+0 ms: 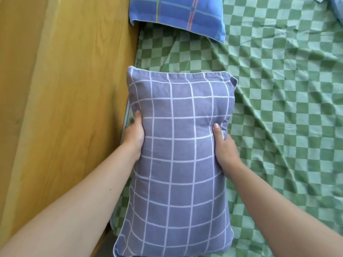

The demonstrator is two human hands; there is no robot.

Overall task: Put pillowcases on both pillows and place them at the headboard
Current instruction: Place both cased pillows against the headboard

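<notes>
Head view shows our left hand (134,133) and right hand (223,148) with fingers grasping the sides of the grid-cased pillow (181,154) above the bed (278,108) — we'd best lower it flush to the wooden headboard (74,89), just below the blue pillow (176,13) — edges squared.

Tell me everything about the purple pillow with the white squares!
The purple pillow is plump, in a soft cloth-like case with a white grid and pale edge piping. It lies lengthwise over the green checked sheet, beside the wooden board. The left hand and right hand grip its two long sides.
</notes>
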